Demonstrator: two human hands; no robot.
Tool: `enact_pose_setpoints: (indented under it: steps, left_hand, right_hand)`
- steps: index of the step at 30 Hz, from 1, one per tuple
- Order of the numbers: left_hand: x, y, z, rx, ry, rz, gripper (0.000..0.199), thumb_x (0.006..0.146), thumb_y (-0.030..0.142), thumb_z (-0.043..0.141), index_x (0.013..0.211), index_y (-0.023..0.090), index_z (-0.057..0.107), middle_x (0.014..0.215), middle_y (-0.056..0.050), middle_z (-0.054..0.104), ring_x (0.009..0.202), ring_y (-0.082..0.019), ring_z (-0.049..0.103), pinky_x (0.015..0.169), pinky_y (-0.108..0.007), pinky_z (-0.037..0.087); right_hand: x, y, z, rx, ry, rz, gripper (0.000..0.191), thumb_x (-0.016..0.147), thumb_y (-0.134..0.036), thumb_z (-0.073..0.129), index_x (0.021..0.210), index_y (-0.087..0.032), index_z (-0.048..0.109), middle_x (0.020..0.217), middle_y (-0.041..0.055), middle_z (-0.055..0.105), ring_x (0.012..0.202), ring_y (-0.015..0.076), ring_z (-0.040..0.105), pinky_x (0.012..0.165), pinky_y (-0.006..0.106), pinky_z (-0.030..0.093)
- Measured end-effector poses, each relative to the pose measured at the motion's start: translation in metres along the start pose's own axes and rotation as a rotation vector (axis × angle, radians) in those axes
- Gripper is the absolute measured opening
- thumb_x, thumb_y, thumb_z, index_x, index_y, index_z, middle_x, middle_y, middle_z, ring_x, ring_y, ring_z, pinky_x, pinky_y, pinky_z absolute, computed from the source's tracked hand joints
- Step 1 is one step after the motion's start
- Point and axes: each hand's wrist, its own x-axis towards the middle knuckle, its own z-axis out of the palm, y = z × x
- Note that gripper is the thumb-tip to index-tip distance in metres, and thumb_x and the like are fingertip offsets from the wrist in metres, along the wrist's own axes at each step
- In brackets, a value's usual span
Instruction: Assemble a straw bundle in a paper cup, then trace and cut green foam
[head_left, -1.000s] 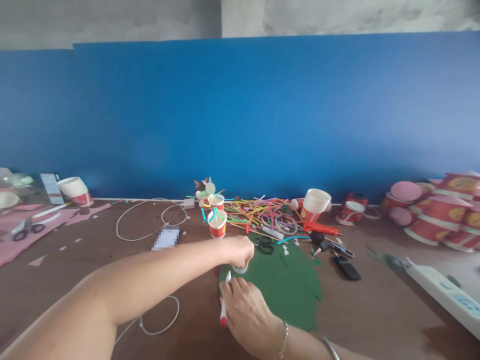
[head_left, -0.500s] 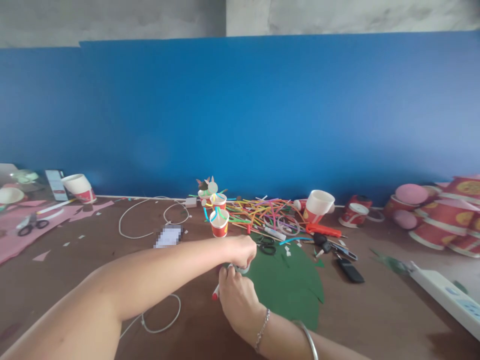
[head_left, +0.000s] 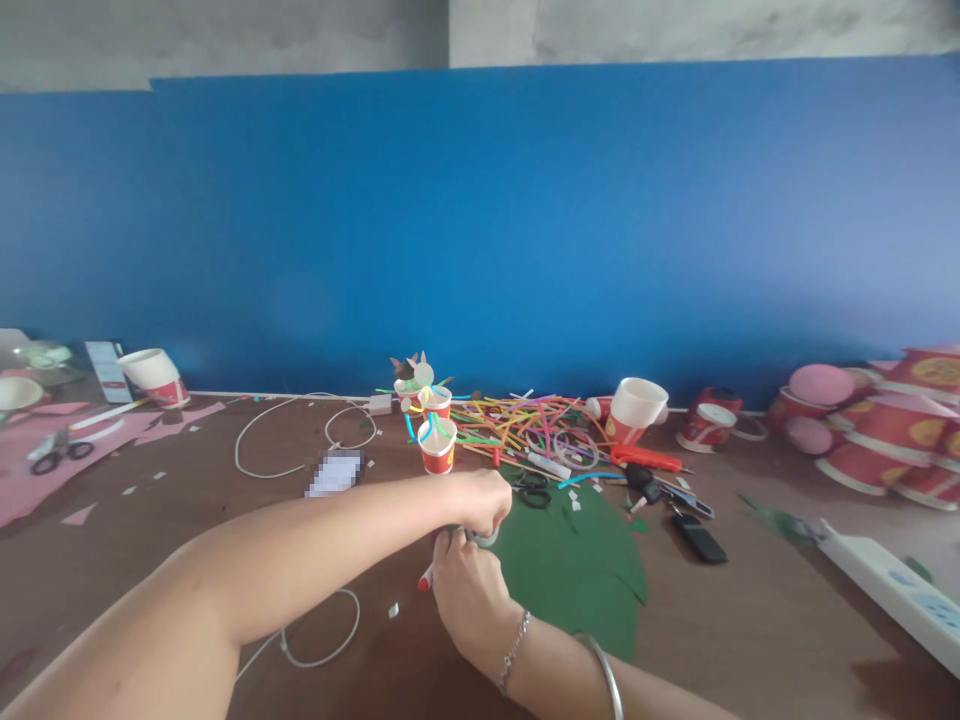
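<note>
The left hand curled its fingers over a white round piece, their grip hidden; just nearer, the right hand had its fingers closed around a red-ended marker, its tip covered; both were at a green sheet's left edge; black scissors lay at its far edge; coloured sticks spread behind; a black fob and power strip lay to the right.

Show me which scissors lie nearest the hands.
The scissors on the green paper, beside the left hand; the other pair lies far left on pink paper.
</note>
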Motion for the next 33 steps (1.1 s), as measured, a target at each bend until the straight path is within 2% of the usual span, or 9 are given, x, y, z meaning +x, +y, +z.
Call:
enact_pose_setpoints:
  steps: [7, 12, 21, 28, 33]
  left_hand:
    - [0.001, -0.002, 0.002, -0.012, 0.013, -0.007, 0.021, 0.059, 0.01, 0.062, 0.075, 0.016, 0.074, 0.07, -0.005, 0.071, 0.059, -0.016, 0.061, 0.049, -0.022, 0.043]
    - [0.001, -0.002, 0.002, -0.013, 0.018, -0.001, 0.021, 0.059, 0.01, 0.062, 0.075, 0.016, 0.074, 0.07, -0.005, 0.071, 0.058, -0.016, 0.06, 0.05, -0.022, 0.043]
    - [0.002, -0.005, 0.005, -0.031, 0.025, -0.002, 0.017, 0.059, 0.012, 0.064, 0.072, 0.017, 0.073, 0.07, -0.005, 0.071, 0.06, -0.016, 0.061, 0.048, -0.022, 0.041]
    - [0.0, -0.004, 0.005, -0.037, 0.031, -0.01, 0.018, 0.057, 0.01, 0.064, 0.071, 0.017, 0.073, 0.065, -0.004, 0.07, 0.058, -0.015, 0.06, 0.048, -0.021, 0.042]
    - [-0.001, -0.004, 0.004, -0.037, 0.033, -0.016, 0.018, 0.057, 0.01, 0.065, 0.071, 0.018, 0.073, 0.067, -0.004, 0.071, 0.059, -0.015, 0.061, 0.049, -0.021, 0.042]
  right_hand:
    - [-0.005, 0.001, 0.005, 0.018, 0.035, -0.033, 0.011, 0.08, -0.008, 0.056, 0.091, -0.007, 0.055, 0.079, 0.0161, 0.063, 0.066, 0.0261, 0.067, 0.05, 0.032, 0.053]
    - [-0.012, 0.005, 0.006, 0.026, -0.002, -0.072, 0.012, 0.079, -0.007, 0.055, 0.092, -0.008, 0.054, 0.079, 0.0159, 0.062, 0.066, 0.0265, 0.066, 0.051, 0.033, 0.052]
    - [-0.027, 0.026, -0.014, 0.092, -0.12, -0.173, 0.02, 0.077, -0.006, 0.053, 0.096, -0.011, 0.055, 0.087, 0.0134, 0.063, 0.073, 0.0244, 0.065, 0.054, 0.03, 0.049]
    - [-0.039, 0.052, -0.007, 0.199, -0.056, -0.237, 0.022, 0.072, -0.007, 0.053, 0.093, -0.015, 0.056, 0.088, 0.0084, 0.063, 0.077, 0.0223, 0.061, 0.06, 0.028, 0.044]
    - [-0.042, 0.073, -0.01, 0.312, 0.007, -0.302, 0.019, 0.083, -0.013, 0.042, 0.094, -0.017, 0.057, 0.084, 0.0054, 0.063, 0.076, 0.0179, 0.06, 0.066, 0.026, 0.044]
